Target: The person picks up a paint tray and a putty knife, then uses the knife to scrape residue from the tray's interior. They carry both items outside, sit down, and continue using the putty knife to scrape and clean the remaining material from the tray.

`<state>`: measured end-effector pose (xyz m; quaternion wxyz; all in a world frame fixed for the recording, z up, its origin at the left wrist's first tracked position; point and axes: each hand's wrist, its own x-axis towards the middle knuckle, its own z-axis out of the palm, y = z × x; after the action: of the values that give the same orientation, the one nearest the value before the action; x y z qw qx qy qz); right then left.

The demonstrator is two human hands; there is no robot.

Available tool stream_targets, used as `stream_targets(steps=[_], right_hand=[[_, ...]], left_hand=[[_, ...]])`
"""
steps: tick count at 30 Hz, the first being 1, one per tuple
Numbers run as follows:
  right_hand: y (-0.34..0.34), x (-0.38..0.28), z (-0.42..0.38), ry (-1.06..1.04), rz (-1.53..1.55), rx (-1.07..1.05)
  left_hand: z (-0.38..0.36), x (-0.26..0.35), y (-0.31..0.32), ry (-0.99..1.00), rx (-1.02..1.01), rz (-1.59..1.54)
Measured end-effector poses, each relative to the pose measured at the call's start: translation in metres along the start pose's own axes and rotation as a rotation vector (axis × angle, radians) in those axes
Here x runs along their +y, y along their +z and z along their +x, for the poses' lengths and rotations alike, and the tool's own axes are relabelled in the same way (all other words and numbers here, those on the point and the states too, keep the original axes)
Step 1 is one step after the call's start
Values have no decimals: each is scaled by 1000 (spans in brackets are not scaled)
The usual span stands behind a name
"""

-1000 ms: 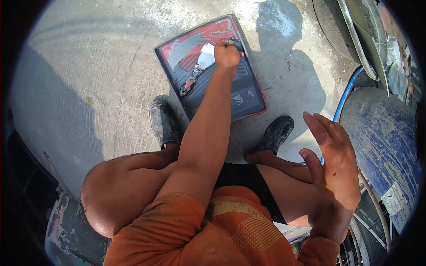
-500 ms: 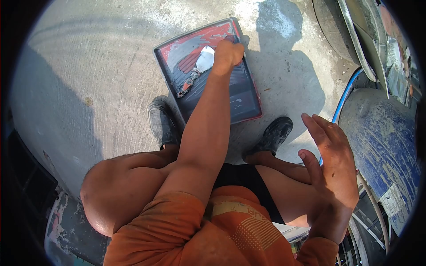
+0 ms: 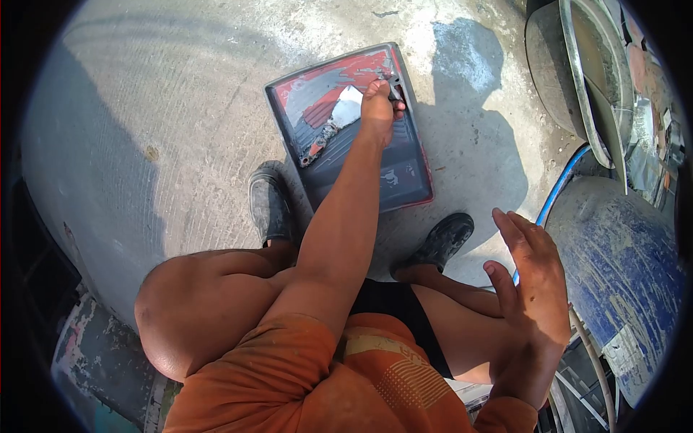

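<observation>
My left hand reaches over a paint tray on the ground, its fingers closed near the tray's far right corner. A small grey-smeared piece shows beside the fingers, but most of what they grip is hidden. A putty knife with a pale blade and a dirty, smeared handle lies in the tray just left of that hand. Grey paste covers much of the tray's red sloping face. My right hand is held up over my right leg, fingers stretched out and thumb apart, with nothing in it.
Rough concrete surrounds the tray. My dark shoes stand near its lower corners. At the right are a large round tub, a blue hose and a scuffed blue drum. Rods lie below the drum.
The tray and ground sit slightly lower and farther right in view. My left hand has turned, now showing curled fingers on its right side. My right hand stays raised.
</observation>
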<state>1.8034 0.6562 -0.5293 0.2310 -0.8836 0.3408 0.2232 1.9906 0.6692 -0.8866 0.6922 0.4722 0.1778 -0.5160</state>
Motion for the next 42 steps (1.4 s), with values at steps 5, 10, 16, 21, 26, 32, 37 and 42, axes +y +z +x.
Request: stream_targets(steps=[5,10,16,21,26,32,37,42], right_hand=[[2,-3,2,12,-2,-20],[3,0,4,-41,-49,-35],[31,4,41,-11,220,-69],[182,48,104,147,453,174],[207,42,99,401,446,29],[237,40,95,348,428,-117],[240,42,97,324,458,-148],[243,43,96,334,462,-180]], left_hand=[[3,3,4,86,-7,-76],[6,18,5,213,155,-337],[2,5,-4,-97,-70,-189],[-20,-6,11,-83,-87,71],[-25,-13,3,146,-144,537],[-21,-23,-4,457,-51,644],[-2,-44,-14,947,160,685],[-13,-28,-23,460,84,465]])
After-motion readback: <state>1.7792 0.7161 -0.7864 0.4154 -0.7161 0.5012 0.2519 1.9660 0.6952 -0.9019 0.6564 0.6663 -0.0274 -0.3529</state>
